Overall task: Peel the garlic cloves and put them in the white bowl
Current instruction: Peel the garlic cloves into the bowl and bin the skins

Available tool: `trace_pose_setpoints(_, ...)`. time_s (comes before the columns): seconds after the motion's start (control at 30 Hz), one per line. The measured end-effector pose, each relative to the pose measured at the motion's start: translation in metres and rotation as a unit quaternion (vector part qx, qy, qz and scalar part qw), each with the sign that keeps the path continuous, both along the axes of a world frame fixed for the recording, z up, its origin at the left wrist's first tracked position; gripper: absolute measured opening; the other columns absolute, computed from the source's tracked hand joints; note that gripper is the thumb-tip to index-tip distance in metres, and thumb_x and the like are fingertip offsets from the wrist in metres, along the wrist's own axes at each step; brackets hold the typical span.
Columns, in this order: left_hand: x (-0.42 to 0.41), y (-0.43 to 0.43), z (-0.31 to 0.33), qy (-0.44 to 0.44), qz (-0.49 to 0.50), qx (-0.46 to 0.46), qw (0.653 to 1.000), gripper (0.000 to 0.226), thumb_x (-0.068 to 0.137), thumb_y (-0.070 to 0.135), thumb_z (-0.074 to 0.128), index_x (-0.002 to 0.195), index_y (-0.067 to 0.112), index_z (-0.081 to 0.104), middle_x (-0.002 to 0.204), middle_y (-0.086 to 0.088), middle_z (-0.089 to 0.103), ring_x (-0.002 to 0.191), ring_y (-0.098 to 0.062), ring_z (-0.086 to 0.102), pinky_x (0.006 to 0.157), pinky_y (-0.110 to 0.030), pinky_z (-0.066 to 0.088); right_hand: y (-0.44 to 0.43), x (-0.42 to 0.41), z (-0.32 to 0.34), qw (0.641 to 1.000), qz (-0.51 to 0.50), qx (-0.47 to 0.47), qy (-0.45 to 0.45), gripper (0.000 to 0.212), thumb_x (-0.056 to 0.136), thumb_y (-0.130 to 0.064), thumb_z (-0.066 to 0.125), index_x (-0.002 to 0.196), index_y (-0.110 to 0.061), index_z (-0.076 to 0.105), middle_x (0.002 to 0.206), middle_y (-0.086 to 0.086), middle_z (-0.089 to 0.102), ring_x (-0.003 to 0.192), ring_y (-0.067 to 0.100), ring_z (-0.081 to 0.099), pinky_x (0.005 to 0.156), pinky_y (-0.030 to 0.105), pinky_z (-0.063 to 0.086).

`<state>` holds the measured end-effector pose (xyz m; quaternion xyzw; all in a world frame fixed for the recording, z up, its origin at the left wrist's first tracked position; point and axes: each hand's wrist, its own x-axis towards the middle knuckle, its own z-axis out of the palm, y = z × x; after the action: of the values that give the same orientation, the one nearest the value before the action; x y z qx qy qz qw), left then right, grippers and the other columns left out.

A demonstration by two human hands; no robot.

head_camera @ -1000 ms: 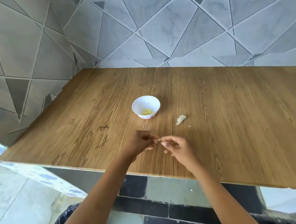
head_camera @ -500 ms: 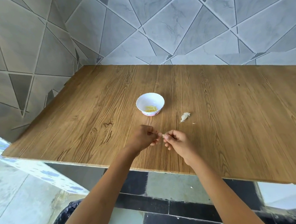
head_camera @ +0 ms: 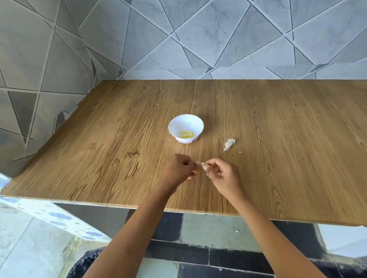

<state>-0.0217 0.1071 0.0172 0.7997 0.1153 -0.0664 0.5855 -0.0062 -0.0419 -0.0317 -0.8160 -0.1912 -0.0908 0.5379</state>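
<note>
Nearest you: both forearms come in from the bottom edge and cross the front edge of the tabletop (head_camera: pixel 287 142). Under that edge are dark and grey floor tiles (head_camera: pixel 215 230) with one small white fleck (head_camera: pixel 237 231) on them. A black crinkled object (head_camera: pixel 83 267) sits low on your left; can't tell what it is.

Hands meet just past the front edge, roughly centre. Your left hand (head_camera: pixel 179 168) is curled, fingertips pinching one end of a small garlic clove (head_camera: pixel 202 164). Your right hand (head_camera: pixel 220 173) is curled too, with thumb and forefinger pinching the other end. The clove is suspended between the two hands, mostly hidden by fingertips, so only a pale sliver shows. Can't tell how much skin is on it, or whether either hand touches the wood.

Further out, right of the hands: a whitish garlic piece (head_camera: pixel 229 144) lies on the tabletop. It's too small to tell if it's a clove or loose skin. A tiny flake (head_camera: pixel 240 152) lies just beside it, on the near right.

Beyond the hands, left of that piece and apart from it: the white bowl (head_camera: pixel 183 122), upright with a scalloped rim and a pink band at the base. Yellowish peeled cloves (head_camera: pixel 186 134) sit in its bottom.

Far end: the tabletop butts into a corner of grey wall tiles (head_camera: pixel 214 34) with a triangle pattern, back and left.
</note>
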Motion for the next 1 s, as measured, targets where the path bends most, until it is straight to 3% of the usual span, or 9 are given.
trace_pose_setpoints(0.13,0.000,0.005,0.000,-0.022,-0.028,0.054,0.998,0.017,0.088,0.012,0.065,0.079,-0.002,0.067,0.070,-0.009,0.068,0.063,-0.014,0.060,0.064,-0.028,0.051,-0.001,0.003,0.006,0.995,0.014,0.022,0.091,0.007,0.088,-0.017,0.065,0.083,-0.012,0.068,0.070,-0.002,0.067,0.064,0.012,0.064,0.061,0.029,0.056)
trace_pose_setpoints(0.23,-0.001,0.008,-0.001,-0.044,-0.050,0.058,0.996,0.013,0.089,0.008,0.063,0.078,0.001,0.067,0.069,-0.007,0.068,0.062,-0.010,0.059,0.065,-0.026,0.050,0.001,0.002,0.015,0.979,0.042,0.059,0.190,0.009,0.091,-0.011,0.060,0.084,-0.008,0.066,0.072,0.003,0.065,0.064,0.009,0.061,0.061,0.021,0.054)
trace_pose_setpoints(0.43,-0.001,0.017,0.003,-0.043,-0.099,-0.033,0.994,0.013,0.092,0.010,0.059,0.081,0.008,0.065,0.075,-0.004,0.067,0.068,-0.005,0.063,0.066,-0.018,0.051,0.001,0.002,0.026,0.893,0.066,0.216,0.389,0.008,0.090,-0.005,0.059,0.091,-0.003,0.066,0.075,0.005,0.065,0.066,0.010,0.061,0.062,0.019,0.053)
trace_pose_setpoints(0.67,0.004,0.019,-0.004,-0.029,-0.041,0.035,0.998,0.015,0.091,0.012,0.061,0.080,0.004,0.067,0.075,-0.012,0.067,0.068,-0.017,0.060,0.065,-0.026,0.050,0.003,-0.002,0.020,0.909,-0.002,0.237,0.342,0.003,0.084,-0.007,0.067,0.087,-0.005,0.069,0.074,0.005,0.069,0.062,0.008,0.063,0.061,0.019,0.053)
trace_pose_setpoints(0.73,0.006,0.020,-0.009,-0.053,-0.038,0.133,0.989,0.019,0.090,0.016,0.061,0.080,0.002,0.068,0.076,-0.011,0.068,0.070,-0.019,0.061,0.068,-0.032,0.050,0.003,-0.002,0.020,0.912,-0.008,0.241,0.333,0.004,0.083,-0.004,0.068,0.087,-0.005,0.069,0.073,0.005,0.069,0.062,0.008,0.063,0.061,0.019,0.054)
trace_pose_setpoints(0.8,0.006,0.018,-0.012,-0.082,-0.062,0.255,0.961,0.027,0.092,0.023,0.058,0.072,0.007,0.066,0.068,-0.004,0.063,0.063,-0.015,0.056,0.063,-0.029,0.044,0.004,-0.002,0.020,0.913,-0.008,0.243,0.328,0.007,0.082,-0.001,0.068,0.085,-0.007,0.070,0.072,0.005,0.069,0.061,0.009,0.063,0.062,0.019,0.054)
trace_pose_setpoints(0.87,0.005,0.016,-0.013,-0.095,-0.064,0.316,0.942,0.026,0.092,0.029,0.059,0.075,0.013,0.069,0.070,0.004,0.057,0.065,-0.011,0.052,0.062,-0.026,0.041,0.004,-0.002,0.020,0.914,-0.008,0.243,0.324,0.009,0.082,0.001,0.068,0.084,-0.007,0.070,0.072,0.005,0.069,0.061,0.008,0.063,0.062,0.019,0.054)
trace_pose_setpoints(0.93,0.005,0.016,-0.014,-0.101,-0.043,0.312,0.944,0.012,0.085,0.026,0.068,0.084,0.016,0.072,0.080,0.008,0.060,0.073,-0.011,0.056,0.065,-0.027,0.046,0.004,-0.002,0.021,0.913,-0.008,0.245,0.327,0.009,0.082,0.001,0.067,0.085,-0.006,0.070,0.072,0.005,0.069,0.061,0.007,0.063,0.062,0.018,0.054)
trace_pose_setpoints(1.0,0.004,0.016,-0.013,-0.116,-0.037,0.269,0.956,0.005,0.077,0.015,0.074,0.078,0.018,0.070,0.079,0.010,0.063,0.071,-0.006,0.057,0.067,-0.027,0.049,0.003,-0.003,0.021,0.911,-0.006,0.248,0.331,0.008,0.083,0.002,0.067,0.087,-0.005,0.069,0.072,0.006,0.069,0.061,0.008,0.063,0.061,0.018,0.054)
